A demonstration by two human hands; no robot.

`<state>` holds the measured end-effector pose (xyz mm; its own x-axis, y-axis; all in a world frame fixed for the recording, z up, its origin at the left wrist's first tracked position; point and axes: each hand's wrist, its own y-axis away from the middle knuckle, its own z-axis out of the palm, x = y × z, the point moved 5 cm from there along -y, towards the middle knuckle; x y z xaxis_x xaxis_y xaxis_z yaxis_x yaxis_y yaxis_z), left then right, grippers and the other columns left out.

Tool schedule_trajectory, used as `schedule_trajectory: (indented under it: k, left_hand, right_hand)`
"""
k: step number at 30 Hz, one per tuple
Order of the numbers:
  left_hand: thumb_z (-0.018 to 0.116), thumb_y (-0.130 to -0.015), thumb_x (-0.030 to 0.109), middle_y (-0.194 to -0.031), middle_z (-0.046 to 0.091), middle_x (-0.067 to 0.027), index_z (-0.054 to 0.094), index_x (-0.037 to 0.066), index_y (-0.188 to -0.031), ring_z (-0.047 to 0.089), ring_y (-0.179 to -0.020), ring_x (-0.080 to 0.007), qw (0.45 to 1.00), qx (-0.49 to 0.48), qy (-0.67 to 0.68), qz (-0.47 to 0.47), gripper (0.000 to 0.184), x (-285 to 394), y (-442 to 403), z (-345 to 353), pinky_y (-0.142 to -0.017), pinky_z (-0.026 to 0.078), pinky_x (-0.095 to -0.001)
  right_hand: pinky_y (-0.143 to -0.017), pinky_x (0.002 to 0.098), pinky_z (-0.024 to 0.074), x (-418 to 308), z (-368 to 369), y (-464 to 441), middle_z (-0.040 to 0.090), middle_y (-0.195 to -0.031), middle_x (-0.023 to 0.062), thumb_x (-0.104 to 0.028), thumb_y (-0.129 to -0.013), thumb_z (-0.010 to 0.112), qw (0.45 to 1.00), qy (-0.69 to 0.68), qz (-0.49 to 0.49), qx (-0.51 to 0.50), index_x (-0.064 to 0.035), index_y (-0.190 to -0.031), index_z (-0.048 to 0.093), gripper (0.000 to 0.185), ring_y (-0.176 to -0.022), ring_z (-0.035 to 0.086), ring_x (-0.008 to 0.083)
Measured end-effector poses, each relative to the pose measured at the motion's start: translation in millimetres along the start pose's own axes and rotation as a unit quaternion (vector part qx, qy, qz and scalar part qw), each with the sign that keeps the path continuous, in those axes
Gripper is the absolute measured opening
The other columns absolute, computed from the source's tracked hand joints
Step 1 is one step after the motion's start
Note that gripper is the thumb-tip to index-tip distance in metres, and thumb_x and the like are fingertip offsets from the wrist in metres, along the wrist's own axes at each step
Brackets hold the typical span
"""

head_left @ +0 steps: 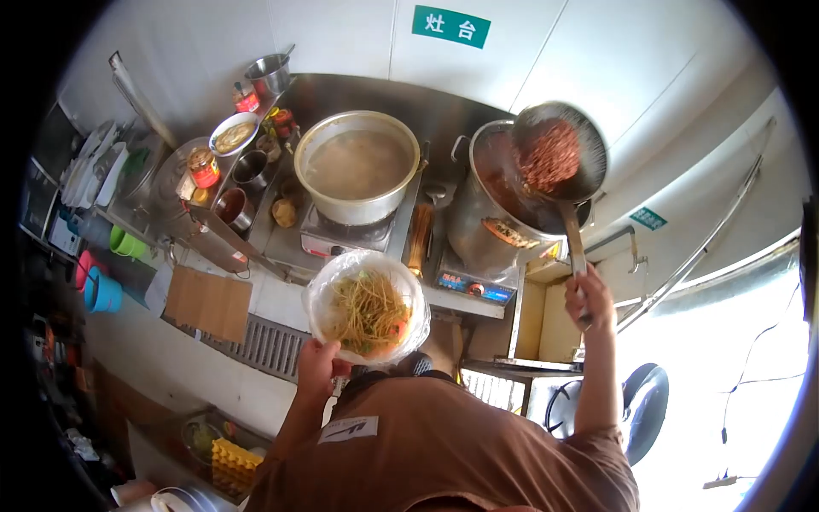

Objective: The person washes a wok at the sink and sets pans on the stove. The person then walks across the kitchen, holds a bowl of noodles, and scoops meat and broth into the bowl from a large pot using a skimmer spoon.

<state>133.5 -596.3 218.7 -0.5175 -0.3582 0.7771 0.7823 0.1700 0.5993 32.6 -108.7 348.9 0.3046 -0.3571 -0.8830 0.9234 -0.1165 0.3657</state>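
Observation:
My left hand point(322, 363) grips the near left rim of a bowl point(417, 300) lined with a clear plastic bag. Thin yellowish noodles point(368, 309) with orange and green bits fill it. My right hand point(590, 297) is closed round the long handle of a deep metal strainer point(595, 158). Reddish-brown food point(550, 158), perhaps noodles or mince, lies in the strainer. It is held above the right side of a tall steel pot point(472, 226) and hides part of its opening. Dark reddish contents show inside the pot.
A wide pot point(363, 211) of cloudy liquid stands on a burner point(328, 241) at left. Under the tall pot is an electric cooker point(478, 288). Jars point(203, 167), a small bowl point(235, 134) and metal containers point(235, 209) crowd the left counter. A black pan point(646, 410) is at lower right.

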Motion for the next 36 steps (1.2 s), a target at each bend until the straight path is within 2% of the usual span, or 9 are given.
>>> schedule_trajectory:
  k: [2,10,15,21,24,27,31,34,36]
  left_hand:
    - [0.054,-0.085,0.013,-0.093,0.061,-0.0129,0.046,0.000,-0.108,0.063,-0.061,-0.0192,1.000,-0.013,-0.003,0.003,0.028,1,1,-1,-0.046,0.053,-0.0287]
    - [0.053,-0.086,0.012,-0.094,0.061,-0.0120,0.044,0.002,-0.113,0.062,-0.060,-0.0172,1.000,-0.020,-0.014,-0.015,0.030,2,-3,5,-0.047,0.052,-0.0281]
    - [0.053,-0.086,0.012,-0.093,0.061,-0.0119,0.046,0.002,-0.111,0.061,-0.059,-0.0170,0.999,-0.037,-0.007,-0.006,0.028,-2,-8,5,-0.047,0.052,-0.0278]
    - [0.054,-0.085,0.013,-0.090,0.061,-0.0115,0.048,0.001,-0.108,0.060,-0.057,-0.0167,1.000,-0.012,-0.021,-0.009,0.027,-2,-9,8,-0.047,0.052,-0.0277]
    - [0.054,-0.085,0.014,-0.090,0.061,-0.0111,0.048,0.001,-0.109,0.059,-0.057,-0.0167,1.000,-0.017,-0.014,-0.003,0.028,-6,-11,10,-0.047,0.052,-0.0275]
    - [0.054,-0.085,0.014,-0.089,0.061,-0.0109,0.048,0.000,-0.109,0.059,-0.057,-0.0165,1.000,-0.024,-0.008,0.001,0.029,-3,-12,9,-0.048,0.052,-0.0275]
    - [0.054,-0.085,0.014,-0.088,0.061,-0.0109,0.048,0.000,-0.108,0.059,-0.056,-0.0164,1.000,-0.022,-0.019,0.007,0.028,3,-10,13,-0.048,0.051,-0.0274]
    - [0.056,-0.084,0.011,-0.082,0.061,-0.0109,0.049,-0.003,-0.103,0.059,-0.051,-0.0158,1.000,0.014,0.001,0.000,0.024,5,-9,13,-0.044,0.051,-0.0260]
    - [0.056,-0.084,0.011,-0.082,0.061,-0.0108,0.049,-0.003,-0.102,0.059,-0.051,-0.0158,1.000,0.006,0.007,0.004,0.024,3,-10,11,-0.044,0.051,-0.0261]
  right_hand:
    - [-0.034,0.0207,0.0351,-13,20,8,0.050,-0.075,0.0047,-0.013,-0.096,0.043,0.993,-0.109,0.045,0.025,-0.0067,-0.103,0.043,0.010,-0.046,0.042,0.0076]
    - [-0.034,0.0222,0.0350,-1,26,22,0.047,-0.073,0.0047,-0.013,-0.094,0.046,0.992,0.056,-0.099,0.051,-0.0094,-0.128,0.038,0.036,-0.043,0.041,0.0085]
    - [-0.034,0.0223,0.0351,-19,22,18,0.050,-0.074,0.0059,-0.011,-0.093,0.045,0.993,-0.089,0.028,0.068,-0.0075,-0.126,0.041,0.033,-0.041,0.041,0.0091]
    - [-0.034,0.0225,0.0362,-11,29,25,0.049,-0.073,0.0052,-0.013,-0.092,0.047,0.987,0.076,-0.144,0.018,-0.0064,-0.137,0.033,0.047,-0.044,0.044,0.0090]
    - [-0.034,0.0220,0.0358,-6,16,9,0.048,-0.073,0.0048,-0.012,-0.093,0.046,0.999,-0.011,-0.005,0.031,-0.0089,-0.135,0.036,0.043,-0.044,0.044,0.0087]
    - [-0.033,0.0216,0.0356,-12,24,12,0.048,-0.073,0.0053,-0.012,-0.094,0.045,0.995,-0.089,0.028,0.040,-0.0078,-0.134,0.037,0.042,-0.044,0.043,0.0087]
    - [-0.033,0.0215,0.0357,-17,34,29,0.049,-0.074,0.0060,-0.012,-0.093,0.045,0.994,0.013,-0.110,0.014,-0.0055,-0.135,0.035,0.044,-0.043,0.044,0.0092]
    - [-0.033,0.0219,0.0353,3,23,19,0.050,-0.074,0.0065,-0.012,-0.093,0.046,0.990,0.059,-0.127,0.033,-0.0049,-0.131,0.039,0.039,-0.043,0.045,0.0098]
    - [-0.033,0.0220,0.0350,-1,13,11,0.052,-0.073,0.0074,-0.011,-0.093,0.046,0.999,-0.017,-0.029,0.031,-0.0053,-0.121,0.043,0.029,-0.043,0.045,0.0105]
